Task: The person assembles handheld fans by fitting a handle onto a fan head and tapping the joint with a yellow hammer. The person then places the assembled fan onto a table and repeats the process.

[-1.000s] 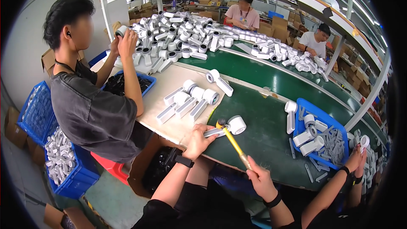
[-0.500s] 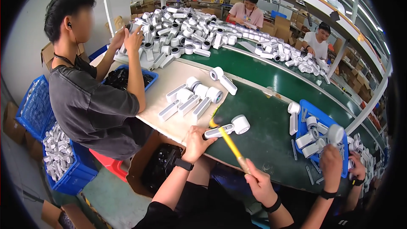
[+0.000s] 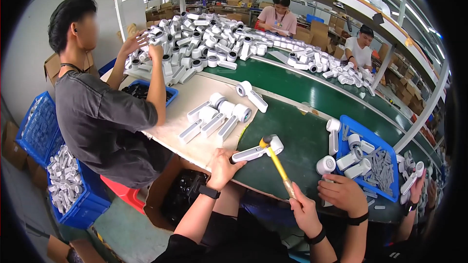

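1. The left hand (image 3: pixel 222 165) grips the handle end of a white handheld device (image 3: pixel 256 150), fingers wrapped over it and pressing it flat to the green work mat (image 3: pixel 297 136); it looks pinned this way so it cannot skid under a blow

2. The device lies sideways, its round head pointing away from the left fingers toward the right, so the head sits clear of the knuckles

3. The right hand (image 3: pixel 304 209) is closed around the lower end of a hammer's wooden shaft; the yellow-handled hammer (image 3: pixel 278 165) slants up and leftward from those fingers, and its head meets the device's round head

4. Just right of the right hand, another person's hand (image 3: pixel 343 192) rests near a similar white device (image 3: pixel 325 165) beside the blue tray (image 3: pixel 385 151) of finished pieces and small parts

5. Beyond the left fingers, on the beige tabletop (image 3: pixel 195 97), a row of white devices (image 3: pixel 217 117) lies side by side, handles toward the person

6. Further left, a seated worker in a grey shirt (image 3: pixel 102 117) reaches both hands into a large heap of white devices (image 3: pixel 195 44); blue crates (image 3: pixel 58 175) beside that worker hold more
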Available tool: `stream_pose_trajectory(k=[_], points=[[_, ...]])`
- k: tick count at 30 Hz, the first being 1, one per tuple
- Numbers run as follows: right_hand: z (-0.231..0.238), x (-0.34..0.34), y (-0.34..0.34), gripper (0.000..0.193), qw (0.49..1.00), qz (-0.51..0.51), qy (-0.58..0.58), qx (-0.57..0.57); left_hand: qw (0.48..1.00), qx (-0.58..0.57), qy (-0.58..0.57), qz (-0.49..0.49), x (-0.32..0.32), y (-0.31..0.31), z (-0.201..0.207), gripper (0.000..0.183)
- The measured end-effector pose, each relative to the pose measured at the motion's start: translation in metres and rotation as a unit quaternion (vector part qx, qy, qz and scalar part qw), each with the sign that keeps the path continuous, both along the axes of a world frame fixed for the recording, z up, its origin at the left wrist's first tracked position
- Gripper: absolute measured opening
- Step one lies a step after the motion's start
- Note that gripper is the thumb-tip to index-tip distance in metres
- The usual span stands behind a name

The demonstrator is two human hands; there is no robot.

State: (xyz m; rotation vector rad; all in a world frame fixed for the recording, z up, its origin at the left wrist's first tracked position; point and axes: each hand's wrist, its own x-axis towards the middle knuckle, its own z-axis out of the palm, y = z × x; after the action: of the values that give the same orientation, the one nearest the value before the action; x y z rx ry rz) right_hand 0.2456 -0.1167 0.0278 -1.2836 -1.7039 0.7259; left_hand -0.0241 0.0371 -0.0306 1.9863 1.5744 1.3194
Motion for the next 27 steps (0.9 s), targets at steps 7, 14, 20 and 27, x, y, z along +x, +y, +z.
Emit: stream_pose_trajectory(k=[7,14,20,27], points=[[-0.002,0.013,-0.007,0.053,0.999,-0.033,0.025,-0.035,0.994,-0.01,0.105,0.01,0.016,-0.002,0.021,0.041],[0.006,0.035,-0.025,0.055,0.998,-0.035,0.015,-0.049,0.973,0.168,0.156,-0.009,0.01,0.028,0.024,0.033],[-0.019,0.087,-0.11,0.055,0.965,-0.246,0.082,-0.038,0.955,0.092,0.227,0.166,-0.006,0.049,0.024,0.045],[-0.03,0.106,-0.164,0.052,0.924,-0.352,0.106,-0.109,0.972,0.171,0.121,-0.102,0.112,-0.024,0.053,0.048]])
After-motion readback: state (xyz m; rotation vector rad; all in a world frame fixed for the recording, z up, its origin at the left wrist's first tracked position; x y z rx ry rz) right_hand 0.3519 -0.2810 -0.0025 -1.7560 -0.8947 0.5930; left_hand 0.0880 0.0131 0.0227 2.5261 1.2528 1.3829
